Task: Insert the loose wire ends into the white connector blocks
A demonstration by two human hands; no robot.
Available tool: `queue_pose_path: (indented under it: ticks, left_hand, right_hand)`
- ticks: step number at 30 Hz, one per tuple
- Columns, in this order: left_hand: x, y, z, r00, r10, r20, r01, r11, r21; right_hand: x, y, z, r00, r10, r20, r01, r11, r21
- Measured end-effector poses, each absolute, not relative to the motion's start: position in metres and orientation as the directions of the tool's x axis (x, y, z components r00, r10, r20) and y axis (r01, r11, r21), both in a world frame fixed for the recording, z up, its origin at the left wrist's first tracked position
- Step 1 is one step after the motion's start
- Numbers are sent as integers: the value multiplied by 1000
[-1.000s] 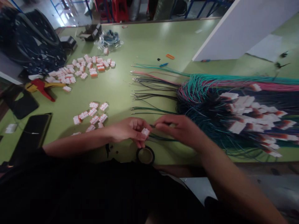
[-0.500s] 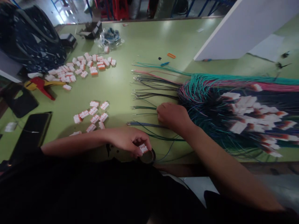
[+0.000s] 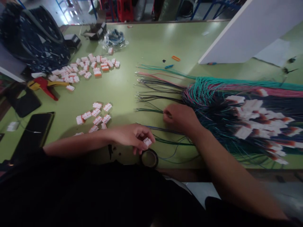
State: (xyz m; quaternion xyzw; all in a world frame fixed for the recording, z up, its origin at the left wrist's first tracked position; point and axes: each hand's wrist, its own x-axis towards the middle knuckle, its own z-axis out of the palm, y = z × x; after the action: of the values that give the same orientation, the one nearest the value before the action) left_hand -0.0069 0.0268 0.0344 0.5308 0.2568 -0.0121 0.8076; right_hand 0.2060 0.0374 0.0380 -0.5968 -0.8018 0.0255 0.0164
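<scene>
My left hand [image 3: 134, 136] holds a small white wire connector [image 3: 147, 142] between thumb and fingers, its row of slots facing up. Just below it a roll of black tape [image 3: 149, 158] lies at the table's front edge. My right hand [image 3: 181, 119] is closed in a pinch over the dark green wires [image 3: 149, 110], with a thin wire at its fingertips mostly hidden by the fingers. Black wires [image 3: 158, 97] with bare metal terminals fan out above that hand. Blue wires [image 3: 161, 128] run beneath it.
Loose white-and-orange connectors [image 3: 97, 120] lie left, with a bigger heap [image 3: 71, 71] behind. Red-yellow pliers [image 3: 44, 86], a phone [image 3: 30, 138] and a patterned bag [image 3: 35, 37] are further left. Wired connectors [image 3: 251, 113] cover the harness at right, near a white panel [image 3: 236, 41].
My right hand has drawn slightly right, and a single thin wire below the green ones no longer shows. My left hand, holding the connector, has risen slightly, uncovering more of the tape roll.
</scene>
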Motion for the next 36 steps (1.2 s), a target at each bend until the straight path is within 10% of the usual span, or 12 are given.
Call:
queue_pose_path:
  ticks: [5,10,36]
  left_hand:
    - [-4,31,23,748,519,-415,43,586,809]
    - [-3,36,8,686,619,-383,-139,628,766]
    - [-1,31,20,631,716,-299,-221,535,816]
  right_hand:
    - [214,32,47,-330,940,83,683,298,-667]
    - [188,17,50,-463,877,131,400,338,-852]
    - [181,-6,37,-449,803,392,733,582,-352]
